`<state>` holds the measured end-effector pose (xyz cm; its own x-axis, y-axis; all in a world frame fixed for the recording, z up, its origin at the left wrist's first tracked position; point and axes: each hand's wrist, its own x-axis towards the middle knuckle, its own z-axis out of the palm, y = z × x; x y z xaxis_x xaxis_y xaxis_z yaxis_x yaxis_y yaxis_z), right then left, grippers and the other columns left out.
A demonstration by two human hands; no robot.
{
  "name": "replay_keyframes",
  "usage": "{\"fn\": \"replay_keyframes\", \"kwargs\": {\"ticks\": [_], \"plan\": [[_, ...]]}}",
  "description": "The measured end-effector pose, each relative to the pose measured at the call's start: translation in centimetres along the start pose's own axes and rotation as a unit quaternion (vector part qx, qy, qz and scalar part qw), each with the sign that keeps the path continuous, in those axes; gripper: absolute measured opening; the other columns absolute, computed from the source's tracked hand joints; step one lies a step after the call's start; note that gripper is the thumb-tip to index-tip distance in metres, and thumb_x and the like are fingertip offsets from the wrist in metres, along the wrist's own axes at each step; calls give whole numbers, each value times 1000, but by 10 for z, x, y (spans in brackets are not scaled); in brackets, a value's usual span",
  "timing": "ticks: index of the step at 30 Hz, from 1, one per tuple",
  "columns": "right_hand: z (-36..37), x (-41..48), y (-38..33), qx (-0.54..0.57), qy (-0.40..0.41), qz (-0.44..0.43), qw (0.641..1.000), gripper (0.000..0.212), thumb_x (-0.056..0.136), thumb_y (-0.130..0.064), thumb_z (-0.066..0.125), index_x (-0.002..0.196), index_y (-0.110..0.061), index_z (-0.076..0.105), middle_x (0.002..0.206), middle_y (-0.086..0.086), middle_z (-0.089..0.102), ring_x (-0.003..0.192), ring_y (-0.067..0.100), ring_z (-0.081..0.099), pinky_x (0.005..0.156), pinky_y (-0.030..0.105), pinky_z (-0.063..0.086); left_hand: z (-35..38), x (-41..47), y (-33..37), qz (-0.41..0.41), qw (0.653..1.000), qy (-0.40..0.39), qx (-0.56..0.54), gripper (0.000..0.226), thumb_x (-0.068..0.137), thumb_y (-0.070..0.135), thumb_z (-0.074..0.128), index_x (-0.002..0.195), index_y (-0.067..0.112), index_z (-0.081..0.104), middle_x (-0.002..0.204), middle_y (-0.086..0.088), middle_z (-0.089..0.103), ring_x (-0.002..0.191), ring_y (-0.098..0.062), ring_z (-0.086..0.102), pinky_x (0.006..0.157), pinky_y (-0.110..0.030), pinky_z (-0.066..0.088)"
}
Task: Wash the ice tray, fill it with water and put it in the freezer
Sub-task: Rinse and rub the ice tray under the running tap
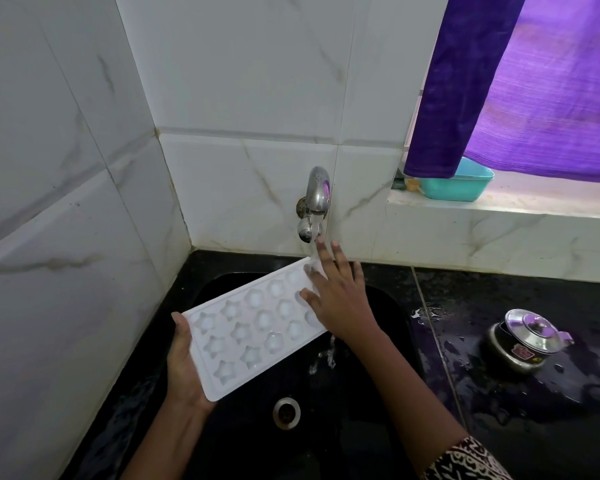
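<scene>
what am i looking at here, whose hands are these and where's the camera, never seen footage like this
No machine here. This is one picture from a camera worn on a person's head, looking down at their own two hands. The left hand grips the near end of a white ice tray, held above a black sink. The right hand lies flat, fingers straight, on the tray's far end, where water from the wall tap falls. Some of it runs off the tray's edge into the sink, whose drain shows below. To the right, a small steel pot with a lid stands on the wet dark counter. Behind it, on the window ledge, a teal tub sits partly under a purple curtain.
</scene>
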<state>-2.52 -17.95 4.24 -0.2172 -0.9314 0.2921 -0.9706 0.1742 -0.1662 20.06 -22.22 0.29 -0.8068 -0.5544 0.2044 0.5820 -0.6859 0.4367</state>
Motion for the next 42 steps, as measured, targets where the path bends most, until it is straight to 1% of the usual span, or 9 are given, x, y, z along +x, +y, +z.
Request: {"fn": "replay_keyframes", "kwargs": {"ticks": [4, 7, 11, 18, 23, 28, 34, 38, 42], "plan": [[1, 0, 12, 51, 62, -8, 997, 34, 80, -47, 65, 107, -25, 66, 158, 1, 15, 145, 26, 10, 109, 55, 18, -12, 1, 5, -19, 991, 130, -13, 89, 94, 70, 13, 147, 0, 30, 152, -25, 27, 141, -41, 25, 113, -55, 19], [2, 0, 15, 44, 54, -26, 997, 44, 83, -56, 47, 113, -28, 64, 158, -2, 2, 146, 25, 3, 109, 56, 17, -3, -1, 0, 47, 969, 239, 50, 75, 88, 69, 33, 106, 9, 75, 121, -20, 65, 103, -36, 67, 75, -48, 57], [-4, 0, 17, 6, 8, -26, 1000, 43, 85, -59, 50, 113, -30, 65, 159, -2, 3, 146, 24, 0, 112, 57, 13, 2, -1, 0, 69, 958, 251, 116, 75, 56, 73, 71, 101, 13, 77, 118, -19, 67, 98, -34, 69, 67, -44, 58], [3, 4, 7, -39, 39, -13, 998, 39, 79, -45, 69, 112, -23, 66, 158, 8, 15, 144, 30, 12, 106, 63, 21, 10, 2, 0, 71, 960, 255, 91, 87, 95, 67, 14, 146, -2, 32, 150, -28, 30, 138, -41, 32, 110, -56, 24], [-4, 5, 6, 53, 29, -7, 998, 35, 86, -43, 62, 116, -26, 66, 159, -2, 1, 146, 24, -3, 113, 55, 10, 2, -7, 0, 72, 963, 256, 41, 80, 93, 69, 24, 110, 9, 73, 126, -22, 61, 106, -37, 65, 76, -49, 56], [-8, 4, 1, -11, 0, 2, 1000, 40, 87, -50, 57, 122, -30, 60, 158, 0, -12, 143, 22, -18, 113, 58, 0, -12, -20, -10, 66, 986, 146, 48, 93, 92, 73, 6, 152, 3, 8, 157, -25, 7, 146, -40, 3, 115, -52, -5], [-5, 3, 3, 59, -6, -15, 998, 36, 87, -42, 61, 119, -25, 64, 156, -4, -7, 139, 16, -19, 114, 54, 7, -23, -14, -1, -11, 987, 160, -6, 88, 93, 72, 13, 150, 5, 19, 154, -24, 22, 143, -42, 18, 114, -55, 15], [-6, 2, 7, -8, 0, 12, 1000, 39, 84, -53, 58, 115, -30, 63, 159, 2, -4, 145, 24, -12, 111, 58, -1, -15, -8, -8, 54, 963, 265, 22, 78, 94, 69, 25, 104, 10, 76, 114, -20, 68, 99, -36, 68, 70, -47, 58], [1, 1, -4, 21, -30, 13, 999, 43, 95, -37, 50, 135, -22, 46, 158, 3, -15, 136, 17, -28, 112, 57, 0, -8, 1, -4, 64, 958, 277, 46, 76, 92, 70, 28, 100, 12, 77, 113, -18, 69, 98, -34, 69, 69, -46, 58]]}}
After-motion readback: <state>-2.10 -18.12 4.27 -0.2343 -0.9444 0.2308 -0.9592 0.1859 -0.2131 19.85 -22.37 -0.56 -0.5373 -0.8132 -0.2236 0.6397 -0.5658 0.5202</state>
